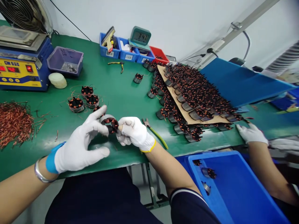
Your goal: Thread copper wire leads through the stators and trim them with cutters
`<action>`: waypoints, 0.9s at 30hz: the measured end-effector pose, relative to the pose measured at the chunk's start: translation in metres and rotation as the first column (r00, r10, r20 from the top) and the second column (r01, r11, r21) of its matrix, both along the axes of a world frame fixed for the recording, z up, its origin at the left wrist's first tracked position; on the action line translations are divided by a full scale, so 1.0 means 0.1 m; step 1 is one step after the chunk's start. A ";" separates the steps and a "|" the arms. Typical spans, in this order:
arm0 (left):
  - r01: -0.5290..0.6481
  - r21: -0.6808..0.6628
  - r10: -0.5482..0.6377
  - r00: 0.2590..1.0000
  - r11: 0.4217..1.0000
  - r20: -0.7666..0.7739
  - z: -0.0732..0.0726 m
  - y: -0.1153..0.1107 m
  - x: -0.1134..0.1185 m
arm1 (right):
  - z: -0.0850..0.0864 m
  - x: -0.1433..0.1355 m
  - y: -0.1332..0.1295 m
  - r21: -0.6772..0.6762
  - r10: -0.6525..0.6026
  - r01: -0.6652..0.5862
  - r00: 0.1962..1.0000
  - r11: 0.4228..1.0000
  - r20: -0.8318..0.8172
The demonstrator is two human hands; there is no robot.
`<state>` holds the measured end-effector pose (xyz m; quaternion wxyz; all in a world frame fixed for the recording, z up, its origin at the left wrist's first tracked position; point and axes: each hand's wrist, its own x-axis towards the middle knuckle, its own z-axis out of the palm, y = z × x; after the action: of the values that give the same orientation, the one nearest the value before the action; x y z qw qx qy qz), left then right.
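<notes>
My right hand (133,133), in a white glove with a yellow cuff, is closed on a motor stator (109,120) with copper windings and a grey outer ring, tilted on its side above the green bench. On the other side, my left hand (78,145), gloved in white with a blue wrist band, has its thumb and fingers apart, the fingertips very near the stator's ring. Whether they touch it I cannot tell. Behind my left hand stand several more stators (76,105) with loose wire ends. Green-handled cutters (155,133) lie just right of my right hand.
Copper wire scraps (14,124) are heaped at left, before a blue-yellow machine (22,70) and purple bin (64,60). Stacked stators (198,90) on cardboard fill the right. A blue crate (243,186) sits below the edge, near a co-worker's gloved hand (252,133).
</notes>
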<state>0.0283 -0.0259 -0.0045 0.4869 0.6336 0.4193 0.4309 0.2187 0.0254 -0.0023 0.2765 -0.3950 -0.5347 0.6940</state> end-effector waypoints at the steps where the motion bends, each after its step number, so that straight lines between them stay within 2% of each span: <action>1: -0.011 0.023 0.011 1.000 1.000 0.022 -0.01 -0.01 0.00 | 0.01 0.00 -0.02 0.003 0.013 -0.013 1.000 1.000 0.005; 3: -0.101 0.037 0.095 0.985 0.994 0.147 -0.03 -0.03 0.03 | 0.02 -0.01 -0.06 0.033 0.046 -0.048 0.998 0.998 0.051; 5: -0.282 -0.006 0.272 0.920 0.959 0.282 -0.04 -0.02 0.07 | 0.01 -0.01 -0.10 0.099 0.049 -0.060 0.993 0.993 0.104; 7: -0.401 -0.131 0.422 0.864 0.907 0.276 -0.03 0.02 0.10 | -0.01 0.00 -0.11 0.217 0.034 -0.066 0.988 0.974 0.148; 8: -0.384 -0.249 0.436 0.876 0.889 0.204 -0.03 0.05 0.11 | -0.03 0.01 -0.12 0.288 0.024 -0.073 0.985 0.955 0.171; 9: -0.308 -0.399 0.380 0.918 0.864 0.115 -0.04 0.08 0.10 | -0.04 0.02 -0.12 0.362 0.016 -0.088 0.980 0.928 0.199; 10: -0.186 -0.556 0.257 0.965 0.810 0.052 -0.04 0.11 0.08 | -0.05 0.03 -0.11 0.431 0.008 -0.110 0.973 0.896 0.232; 11: -0.058 -0.679 0.110 0.993 0.732 0.034 -0.05 0.14 0.06 | -0.06 0.04 -0.11 0.480 -0.001 -0.132 0.963 0.867 0.268; 12: 0.058 -0.750 -0.020 0.998 0.659 0.059 -0.05 0.17 0.03 | -0.06 0.04 -0.11 0.500 -0.007 -0.152 0.953 0.852 0.303; 13: 0.140 -0.768 -0.100 0.990 0.625 0.099 -0.06 0.18 0.00 | -0.07 0.03 -0.10 0.486 -0.005 -0.165 0.944 0.858 0.329; 14: 0.186 -0.747 -0.133 0.982 0.638 0.131 -0.05 0.19 -0.03 | -0.07 0.03 -0.10 0.441 0.004 -0.161 0.942 0.883 0.336; 16: 0.198 -0.646 -0.134 0.980 0.738 0.147 -0.02 0.19 -0.06 | -0.06 0.01 -0.08 0.275 0.031 -0.116 0.955 0.954 0.296; 19: 0.080 -0.392 -0.034 0.992 0.917 0.121 0.07 0.11 -0.05 | -0.04 -0.01 -0.05 0.064 0.010 -0.020 0.989 0.998 0.150; 21: -0.018 -0.178 0.042 0.990 0.984 0.132 0.11 0.03 -0.02 | -0.04 -0.02 -0.04 0.009 0.004 -0.005 0.995 1.000 0.097; 22: -0.066 -0.084 0.078 0.985 0.994 0.153 0.12 -0.01 0.00 | -0.04 -0.02 -0.04 -0.001 0.015 -0.015 0.996 1.000 0.093; 24: -0.193 0.037 0.184 0.966 0.980 0.183 0.11 -0.05 0.03 | -0.05 -0.02 -0.06 0.014 0.045 -0.047 0.991 0.999 0.127; 26: -0.353 0.042 0.344 0.928 0.935 0.142 0.06 -0.03 0.04 | -0.07 -0.02 -0.10 0.102 0.048 -0.067 0.983 0.993 0.178; 27: -0.386 -0.021 0.387 0.920 0.922 0.063 0.03 0.01 0.03 | -0.09 -0.02 -0.11 0.169 0.033 -0.069 0.978 0.983 0.205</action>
<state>0.0317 -0.0254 -0.0019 0.4085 0.5220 0.5213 0.5375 0.2169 0.0139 -0.0110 0.2367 -0.4235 -0.6289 0.6076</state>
